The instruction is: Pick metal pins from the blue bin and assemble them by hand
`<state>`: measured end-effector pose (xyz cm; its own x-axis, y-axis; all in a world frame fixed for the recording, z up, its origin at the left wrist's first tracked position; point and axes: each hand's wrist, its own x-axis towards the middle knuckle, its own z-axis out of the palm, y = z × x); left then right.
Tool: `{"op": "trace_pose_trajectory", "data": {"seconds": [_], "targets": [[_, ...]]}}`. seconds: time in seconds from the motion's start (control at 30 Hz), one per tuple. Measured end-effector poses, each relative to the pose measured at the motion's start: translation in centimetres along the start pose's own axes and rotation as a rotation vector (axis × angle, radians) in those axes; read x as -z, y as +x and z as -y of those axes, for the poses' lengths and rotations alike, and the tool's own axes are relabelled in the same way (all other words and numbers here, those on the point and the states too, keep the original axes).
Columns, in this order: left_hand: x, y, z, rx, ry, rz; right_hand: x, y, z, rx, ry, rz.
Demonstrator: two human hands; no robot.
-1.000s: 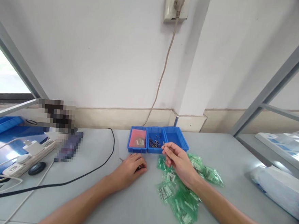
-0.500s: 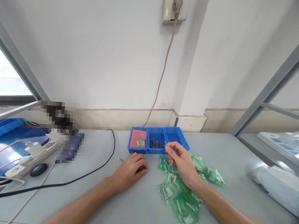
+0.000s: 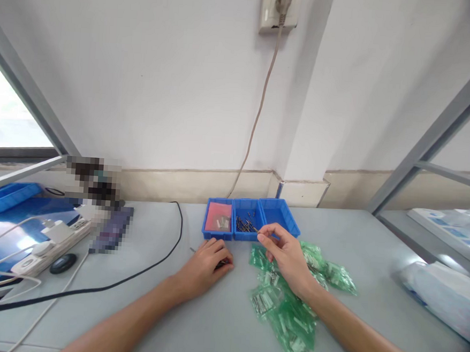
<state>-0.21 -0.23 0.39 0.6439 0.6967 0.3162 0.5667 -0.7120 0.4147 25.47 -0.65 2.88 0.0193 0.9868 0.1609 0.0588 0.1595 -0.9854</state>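
My right hand [image 3: 284, 252] is closed in a pinch at the front edge of the middle blue tray [image 3: 259, 237]. A thin metal pin pokes out from its fingertips toward the tray, where several dark metal pins [image 3: 246, 224] lie loose. On the table in front of the left tray rests my left hand [image 3: 209, 262], its fingers curled over something dark. One slim metal piece [image 3: 192, 249] sticks out on its left side; the rest is hidden under the palm. Green plastic bags [image 3: 291, 319] with small metal parts lie below and beside my right hand.
The left blue tray [image 3: 204, 230] holds a red sheet and a small clear bag of parts [image 3: 221, 222]. A third blue tray [image 3: 279, 215] adjoins on the right. A black cable [image 3: 131, 277], power strip [image 3: 27, 263] and mouse [image 3: 63, 264] occupy the left; a plastic package [image 3: 444, 298] lies right.
My right fingertips have dipped slightly, and the pin now points lower, toward the pins in the middle tray. My left hand stays in place. The view has shifted a little.
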Motion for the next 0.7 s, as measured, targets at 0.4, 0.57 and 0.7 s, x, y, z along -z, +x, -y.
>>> {"op": "trace_pose_trajectory", "data": {"seconds": [0.4, 0.57, 0.7], "targets": [[-0.04, -0.1, 0.06, 0.002, 0.028, 0.004, -0.26, 0.06, -0.42, -0.056, 0.159, 0.077], [-0.08, -0.13, -0.02, -0.008, 0.1, -0.001, -0.22, 0.11, -0.2, -0.07, 0.171, 0.047], [-0.18, -0.23, 0.02, -0.019, 0.209, -0.034, -0.18, 0.08, 0.05, -0.064, 0.159, 0.019]]}}
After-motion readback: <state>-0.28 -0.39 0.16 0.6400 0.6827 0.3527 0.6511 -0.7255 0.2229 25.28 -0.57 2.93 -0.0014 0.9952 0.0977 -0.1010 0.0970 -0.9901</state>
